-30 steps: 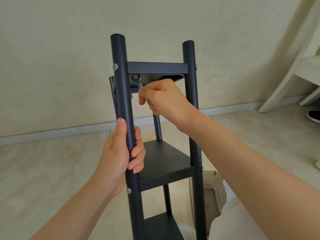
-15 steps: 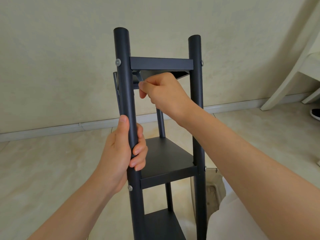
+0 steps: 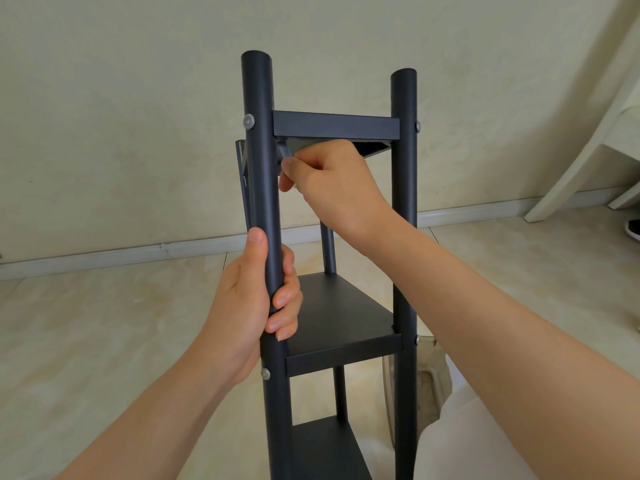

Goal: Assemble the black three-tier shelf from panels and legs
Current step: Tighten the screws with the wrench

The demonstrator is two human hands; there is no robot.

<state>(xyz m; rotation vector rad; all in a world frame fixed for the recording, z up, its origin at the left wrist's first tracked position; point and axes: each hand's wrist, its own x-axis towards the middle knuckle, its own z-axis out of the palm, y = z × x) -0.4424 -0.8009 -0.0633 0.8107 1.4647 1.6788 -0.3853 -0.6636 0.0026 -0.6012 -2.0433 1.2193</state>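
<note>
Head view: beige floor (image 3: 104, 341), pale wall (image 3: 121, 116). Our left hand (image 3: 249, 299) wraps the shelf (image 3: 341, 313) front leg (image 3: 261, 168); right hand (image 3: 332, 181) fingers pinch a wrench (image 3: 286, 150) under the top panel (image 3: 336, 125).

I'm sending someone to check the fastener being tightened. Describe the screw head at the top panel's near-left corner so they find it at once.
Start at the black shelf and the near-left leg gripped by the left hand. Follow that leg up to the top panel, just above the right hand with its small wrench. The screw head is the higher of the two silver discs on that leg's outer side.
</note>
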